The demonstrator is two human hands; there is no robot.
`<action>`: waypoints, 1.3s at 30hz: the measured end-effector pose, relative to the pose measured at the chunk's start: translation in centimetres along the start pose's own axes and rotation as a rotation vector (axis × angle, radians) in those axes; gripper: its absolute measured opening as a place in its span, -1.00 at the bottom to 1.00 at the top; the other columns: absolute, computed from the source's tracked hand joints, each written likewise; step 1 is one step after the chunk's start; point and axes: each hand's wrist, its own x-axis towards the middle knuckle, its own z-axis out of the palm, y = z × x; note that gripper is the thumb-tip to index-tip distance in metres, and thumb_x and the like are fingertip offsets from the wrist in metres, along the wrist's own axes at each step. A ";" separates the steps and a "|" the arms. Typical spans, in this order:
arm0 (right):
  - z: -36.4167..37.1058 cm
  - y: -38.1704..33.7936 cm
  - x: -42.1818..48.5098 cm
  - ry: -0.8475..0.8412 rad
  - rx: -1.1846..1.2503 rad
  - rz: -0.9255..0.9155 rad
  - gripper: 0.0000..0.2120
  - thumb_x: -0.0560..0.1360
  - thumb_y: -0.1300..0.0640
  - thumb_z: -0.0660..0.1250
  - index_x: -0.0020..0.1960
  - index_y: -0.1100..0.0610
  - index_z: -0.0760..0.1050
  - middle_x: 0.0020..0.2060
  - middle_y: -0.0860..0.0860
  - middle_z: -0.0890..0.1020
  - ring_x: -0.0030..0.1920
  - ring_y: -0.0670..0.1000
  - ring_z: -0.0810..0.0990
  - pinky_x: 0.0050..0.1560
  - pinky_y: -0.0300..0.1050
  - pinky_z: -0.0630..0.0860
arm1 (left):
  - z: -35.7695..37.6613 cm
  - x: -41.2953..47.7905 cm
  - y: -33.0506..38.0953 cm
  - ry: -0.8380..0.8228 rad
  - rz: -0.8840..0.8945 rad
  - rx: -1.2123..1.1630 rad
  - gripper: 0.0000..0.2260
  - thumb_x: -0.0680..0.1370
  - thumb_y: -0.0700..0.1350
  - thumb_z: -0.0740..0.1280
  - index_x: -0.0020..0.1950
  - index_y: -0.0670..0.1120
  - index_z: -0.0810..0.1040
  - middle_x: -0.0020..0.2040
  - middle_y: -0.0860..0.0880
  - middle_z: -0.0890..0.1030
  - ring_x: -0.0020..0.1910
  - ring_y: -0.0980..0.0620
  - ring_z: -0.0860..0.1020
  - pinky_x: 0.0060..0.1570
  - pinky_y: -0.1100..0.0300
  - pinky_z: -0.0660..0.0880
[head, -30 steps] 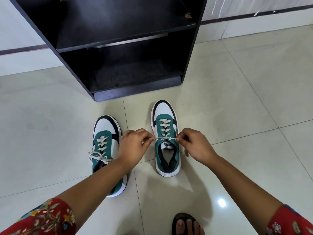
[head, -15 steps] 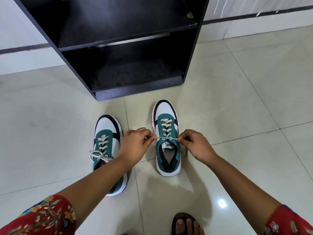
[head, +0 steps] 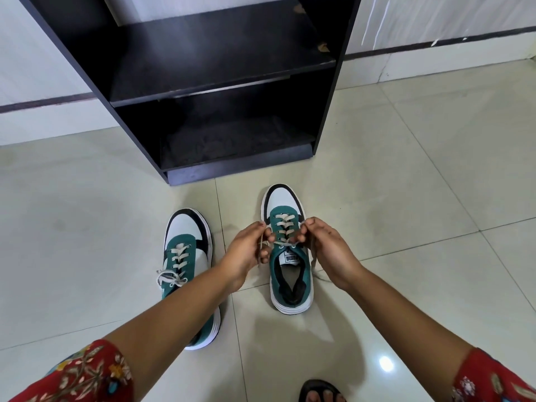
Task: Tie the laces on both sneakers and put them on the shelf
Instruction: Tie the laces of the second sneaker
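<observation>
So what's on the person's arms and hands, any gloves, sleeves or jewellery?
Both hands are bare: no gloves, rings or watch show on the left hand or the right hand. The forearms are uncovered. Short red sleeves with a floral print in yellow, green and blue end near the elbows, left sleeve and right sleeve.

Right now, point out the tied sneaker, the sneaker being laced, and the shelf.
Tied sneaker point(head: 185, 227): head view, on its white toe panel.
Sneaker being laced point(head: 280, 198): head view, on its white toe, beyond the hands.
Shelf point(head: 220, 53): head view, on the bare upper board.
</observation>
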 end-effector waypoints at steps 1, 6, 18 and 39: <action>-0.2 0.1 0.2 0.015 0.028 0.005 -0.69 0.62 0.21 0.03 -0.27 0.15 0.37 -0.45 -0.01 0.44 -0.26 0.03 0.50 -0.08 -0.20 0.47 | -0.1 0.2 0.0 0.020 0.005 0.045 -0.73 0.63 -0.11 0.02 -0.25 -0.05 0.33 -0.34 0.02 0.42 -0.55 0.14 0.25 -0.44 0.23 0.19; -0.8 0.6 0.2 0.043 0.066 0.034 -0.68 0.61 0.22 0.03 -0.30 0.16 0.35 -0.52 -0.04 0.40 -0.32 0.03 0.49 -0.11 -0.18 0.48 | -0.5 0.8 -0.5 0.047 -0.027 0.146 -0.73 0.62 -0.14 0.02 -0.27 -0.05 0.32 -0.40 0.03 0.38 -0.59 0.17 0.20 -0.47 0.25 0.16; 0.6 -0.2 0.3 -0.002 -0.171 0.015 -0.70 0.61 0.23 0.04 0.20 0.15 0.50 -0.42 -0.01 0.35 -0.37 -0.11 0.40 -0.32 -0.42 0.41 | -0.2 -0.5 0.6 -0.054 0.300 0.279 -0.71 0.65 -0.11 0.00 0.24 -0.04 0.45 -0.30 -0.07 0.46 -0.53 0.16 0.27 -0.49 0.36 0.20; 0.2 -0.3 0.1 -0.247 -0.359 -0.085 -0.86 0.56 0.30 0.16 0.09 0.20 0.25 -0.24 0.07 0.55 -0.34 -0.12 0.46 -0.20 -0.34 0.44 | 0.4 0.5 1.0 -0.159 0.031 0.107 -0.91 0.57 -0.18 0.22 -0.13 -0.05 0.44 -0.45 0.06 0.46 -0.59 0.17 0.25 -0.55 0.34 0.13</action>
